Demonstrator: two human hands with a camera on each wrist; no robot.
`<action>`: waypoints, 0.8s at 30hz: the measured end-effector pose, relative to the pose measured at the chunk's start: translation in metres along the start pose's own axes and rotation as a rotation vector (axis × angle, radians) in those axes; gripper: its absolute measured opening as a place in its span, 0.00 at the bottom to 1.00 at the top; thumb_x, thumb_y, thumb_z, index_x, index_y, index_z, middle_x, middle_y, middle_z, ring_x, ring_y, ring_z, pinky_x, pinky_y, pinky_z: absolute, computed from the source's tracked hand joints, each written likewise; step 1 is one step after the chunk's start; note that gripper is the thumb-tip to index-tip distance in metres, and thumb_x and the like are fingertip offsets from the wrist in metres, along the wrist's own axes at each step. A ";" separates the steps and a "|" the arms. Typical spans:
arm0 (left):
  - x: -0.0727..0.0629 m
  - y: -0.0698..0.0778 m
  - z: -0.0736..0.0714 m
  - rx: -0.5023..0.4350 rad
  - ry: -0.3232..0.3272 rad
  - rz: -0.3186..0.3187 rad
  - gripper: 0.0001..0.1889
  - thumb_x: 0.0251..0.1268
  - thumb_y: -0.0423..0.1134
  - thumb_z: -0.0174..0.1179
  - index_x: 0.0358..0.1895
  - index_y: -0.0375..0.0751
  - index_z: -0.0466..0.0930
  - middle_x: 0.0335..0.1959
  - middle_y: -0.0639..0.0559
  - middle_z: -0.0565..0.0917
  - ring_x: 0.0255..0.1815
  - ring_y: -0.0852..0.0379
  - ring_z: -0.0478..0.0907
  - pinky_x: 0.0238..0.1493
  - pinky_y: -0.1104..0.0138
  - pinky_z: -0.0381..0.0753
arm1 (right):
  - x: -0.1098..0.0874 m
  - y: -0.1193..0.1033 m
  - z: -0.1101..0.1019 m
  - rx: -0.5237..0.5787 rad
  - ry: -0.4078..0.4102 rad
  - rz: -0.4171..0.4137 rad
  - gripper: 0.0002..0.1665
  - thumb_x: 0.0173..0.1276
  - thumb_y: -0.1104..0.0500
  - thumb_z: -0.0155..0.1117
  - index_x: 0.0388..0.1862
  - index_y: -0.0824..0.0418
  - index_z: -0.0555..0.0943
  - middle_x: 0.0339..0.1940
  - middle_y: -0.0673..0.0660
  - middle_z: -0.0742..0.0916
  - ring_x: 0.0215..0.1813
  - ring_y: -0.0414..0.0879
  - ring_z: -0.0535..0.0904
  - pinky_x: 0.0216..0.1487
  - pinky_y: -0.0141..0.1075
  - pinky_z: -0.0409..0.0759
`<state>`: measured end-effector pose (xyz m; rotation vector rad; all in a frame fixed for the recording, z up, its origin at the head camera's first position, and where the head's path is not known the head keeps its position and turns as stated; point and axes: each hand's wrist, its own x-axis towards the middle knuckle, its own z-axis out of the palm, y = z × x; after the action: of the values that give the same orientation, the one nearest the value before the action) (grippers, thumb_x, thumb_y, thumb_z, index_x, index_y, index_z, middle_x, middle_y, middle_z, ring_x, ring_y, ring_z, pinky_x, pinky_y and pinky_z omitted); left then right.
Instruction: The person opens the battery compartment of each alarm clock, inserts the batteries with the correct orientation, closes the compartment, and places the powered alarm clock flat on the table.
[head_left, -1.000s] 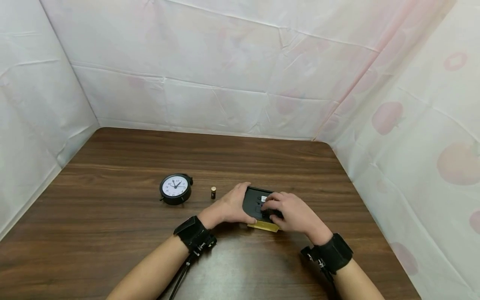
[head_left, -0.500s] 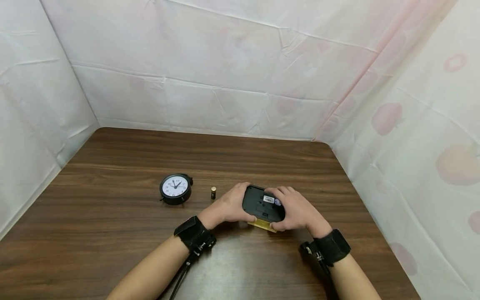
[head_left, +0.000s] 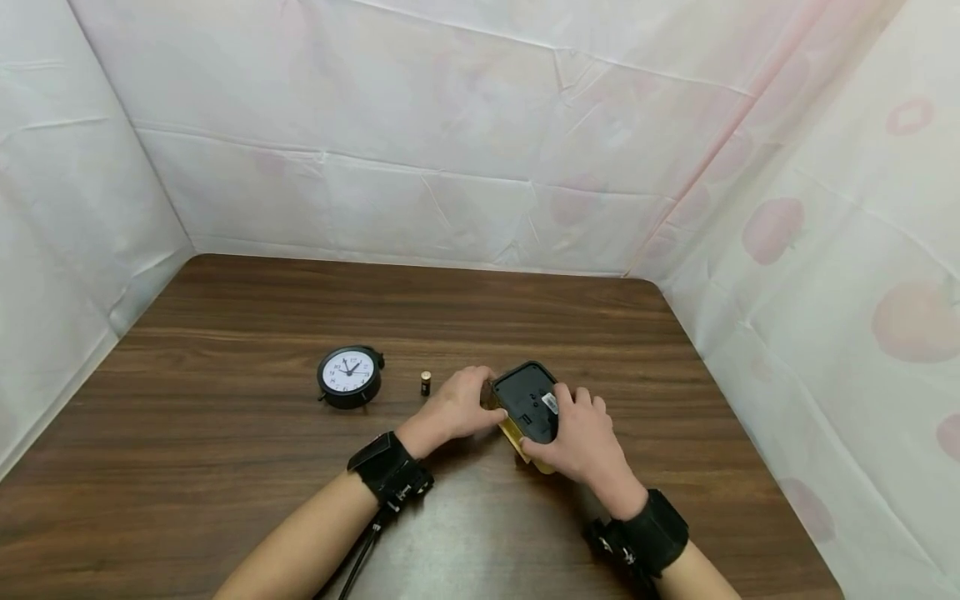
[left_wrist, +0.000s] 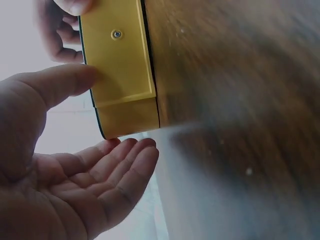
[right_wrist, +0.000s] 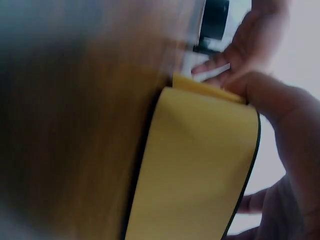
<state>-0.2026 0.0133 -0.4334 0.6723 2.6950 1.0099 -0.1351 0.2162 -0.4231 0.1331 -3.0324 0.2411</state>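
A box-shaped device [head_left: 525, 396] with yellow sides and a black, rounded panel on top is held between both hands at the right of the table's middle. A white label shows on the panel in the head view. My right hand [head_left: 588, 442] grips its right end, thumb on the near side and fingers over the far edge. At its left corner, my left hand [head_left: 459, 404] holds lightly: in the left wrist view the thumb touches the yellow side [left_wrist: 120, 60], which has a screw, and the loosely curled fingers sit by the end. The right wrist view shows its plain yellow end [right_wrist: 195, 160].
A small gold-topped black battery [head_left: 425, 383] stands left of the left hand. Farther left is a round black alarm clock [head_left: 349, 375] with a white dial. White curtains [head_left: 420, 142] enclose the far side and both sides of the wooden table [head_left: 247, 467].
The right hand's fingers have left the device's top panel and now grip its right end. The device has turned clockwise as seen from above. The battery and round clock stay in place.
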 end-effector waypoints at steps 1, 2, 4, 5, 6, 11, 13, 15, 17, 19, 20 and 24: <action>0.000 0.000 0.000 -0.006 -0.001 0.004 0.23 0.56 0.48 0.67 0.52 0.42 0.76 0.46 0.48 0.80 0.43 0.55 0.77 0.43 0.61 0.77 | -0.002 -0.004 0.000 -0.005 0.010 0.020 0.53 0.44 0.29 0.69 0.62 0.62 0.70 0.44 0.65 0.77 0.40 0.59 0.71 0.33 0.48 0.75; 0.000 0.000 0.000 -0.010 -0.003 0.008 0.23 0.57 0.47 0.66 0.53 0.42 0.76 0.47 0.47 0.80 0.44 0.55 0.77 0.44 0.61 0.77 | -0.004 -0.007 0.000 -0.012 0.021 0.039 0.54 0.44 0.29 0.68 0.61 0.62 0.70 0.45 0.65 0.76 0.40 0.59 0.71 0.32 0.48 0.75; -0.001 0.000 0.000 -0.020 -0.011 0.020 0.21 0.61 0.46 0.63 0.55 0.42 0.75 0.50 0.47 0.79 0.48 0.54 0.78 0.46 0.61 0.78 | -0.007 -0.014 -0.001 -0.022 0.051 0.069 0.53 0.44 0.28 0.67 0.60 0.63 0.71 0.46 0.66 0.75 0.39 0.60 0.72 0.29 0.49 0.75; -0.001 0.000 0.001 -0.025 -0.015 0.027 0.21 0.62 0.45 0.61 0.57 0.42 0.75 0.52 0.46 0.79 0.49 0.53 0.78 0.47 0.61 0.78 | -0.008 -0.017 -0.001 -0.030 0.063 0.084 0.53 0.44 0.27 0.67 0.60 0.63 0.71 0.47 0.66 0.75 0.38 0.61 0.72 0.28 0.49 0.75; -0.001 -0.001 0.001 -0.033 -0.020 0.034 0.20 0.64 0.44 0.60 0.58 0.42 0.75 0.53 0.46 0.78 0.50 0.53 0.78 0.47 0.61 0.78 | -0.010 -0.020 -0.001 -0.035 0.071 0.097 0.53 0.45 0.26 0.66 0.59 0.63 0.71 0.48 0.67 0.74 0.38 0.61 0.73 0.27 0.49 0.75; 0.000 0.000 0.001 -0.051 -0.023 0.038 0.20 0.67 0.44 0.56 0.60 0.43 0.75 0.55 0.46 0.77 0.51 0.53 0.78 0.48 0.61 0.78 | -0.014 -0.033 -0.001 -0.065 0.053 0.133 0.53 0.45 0.25 0.64 0.57 0.63 0.71 0.46 0.67 0.73 0.32 0.60 0.72 0.23 0.48 0.74; 0.000 0.000 0.001 -0.053 -0.020 0.035 0.20 0.67 0.44 0.57 0.60 0.43 0.74 0.55 0.46 0.78 0.50 0.53 0.78 0.48 0.60 0.79 | -0.014 -0.036 0.000 -0.069 0.035 0.141 0.52 0.46 0.25 0.65 0.57 0.63 0.71 0.46 0.67 0.72 0.31 0.59 0.71 0.22 0.48 0.74; 0.000 0.000 0.001 -0.052 -0.024 0.031 0.21 0.67 0.44 0.57 0.61 0.43 0.74 0.55 0.46 0.77 0.50 0.54 0.78 0.48 0.60 0.79 | -0.014 -0.039 0.001 -0.071 0.023 0.151 0.51 0.46 0.26 0.65 0.56 0.63 0.72 0.46 0.67 0.72 0.31 0.59 0.71 0.22 0.48 0.74; 0.000 0.001 0.001 -0.052 -0.031 0.026 0.22 0.67 0.43 0.56 0.62 0.42 0.73 0.56 0.46 0.77 0.50 0.53 0.78 0.48 0.60 0.78 | -0.015 -0.042 0.002 -0.072 0.011 0.162 0.51 0.47 0.25 0.64 0.56 0.63 0.72 0.46 0.66 0.72 0.32 0.59 0.71 0.22 0.49 0.74; -0.001 0.001 0.001 -0.046 -0.042 0.019 0.23 0.67 0.43 0.56 0.64 0.41 0.72 0.57 0.45 0.76 0.50 0.53 0.78 0.47 0.60 0.78 | -0.016 -0.045 0.002 -0.078 -0.004 0.169 0.51 0.48 0.25 0.63 0.56 0.63 0.72 0.46 0.66 0.72 0.32 0.59 0.71 0.22 0.49 0.74; -0.001 0.001 0.001 -0.040 -0.045 0.017 0.24 0.68 0.43 0.55 0.65 0.41 0.71 0.58 0.45 0.76 0.50 0.53 0.78 0.47 0.60 0.79 | -0.016 -0.047 0.002 -0.080 -0.010 0.173 0.51 0.48 0.24 0.62 0.56 0.63 0.72 0.46 0.67 0.72 0.31 0.59 0.72 0.22 0.49 0.74; -0.001 0.002 0.001 -0.021 -0.055 0.015 0.25 0.69 0.43 0.54 0.67 0.41 0.68 0.61 0.43 0.75 0.50 0.52 0.79 0.46 0.61 0.79 | -0.019 -0.054 0.003 -0.101 -0.027 0.181 0.51 0.50 0.23 0.59 0.55 0.64 0.73 0.46 0.67 0.73 0.30 0.59 0.72 0.20 0.46 0.73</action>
<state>-0.2009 0.0144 -0.4331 0.7074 2.6327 1.0068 -0.1117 0.1642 -0.4198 -0.1481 -3.0767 0.1000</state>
